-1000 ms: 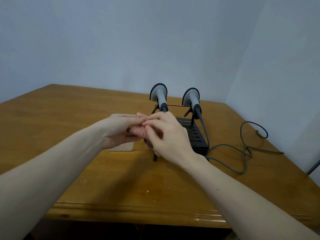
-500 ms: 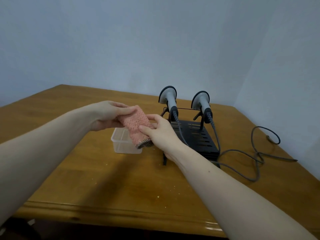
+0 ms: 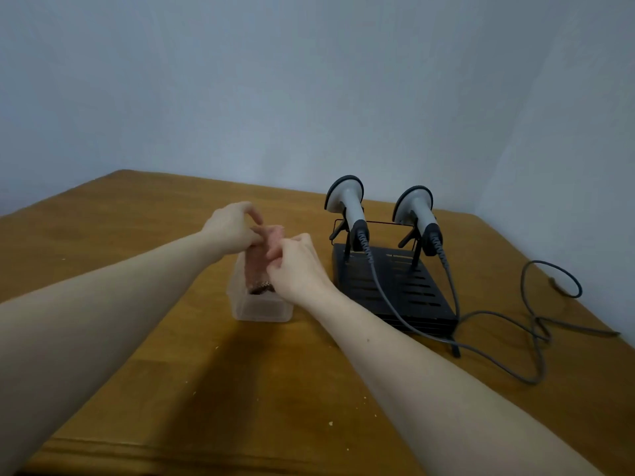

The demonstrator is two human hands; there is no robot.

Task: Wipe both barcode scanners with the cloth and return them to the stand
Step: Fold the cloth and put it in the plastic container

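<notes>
Two grey barcode scanners, the left scanner (image 3: pixel 348 209) and the right scanner (image 3: pixel 417 218), hang heads up in the black stand (image 3: pixel 395 286). My left hand (image 3: pixel 233 225) and my right hand (image 3: pixel 297 266) both pinch the pink cloth (image 3: pixel 261 259) by its upper end. The cloth hangs down between them, and its lower, darker end reaches into a clear plastic box (image 3: pixel 257 305). Both hands are left of the stand and apart from the scanners.
Grey cables (image 3: pixel 536 324) run from the scanners across the wooden table (image 3: pixel 240 389) to the right. The table's front edge lies near the bottom of the view. Walls close in behind and on the right. Small crumbs dot the tabletop.
The hands have shifted with the cloth over the clear box, and the cloth's lower end now hangs into it. The scanners stay in the stand.
</notes>
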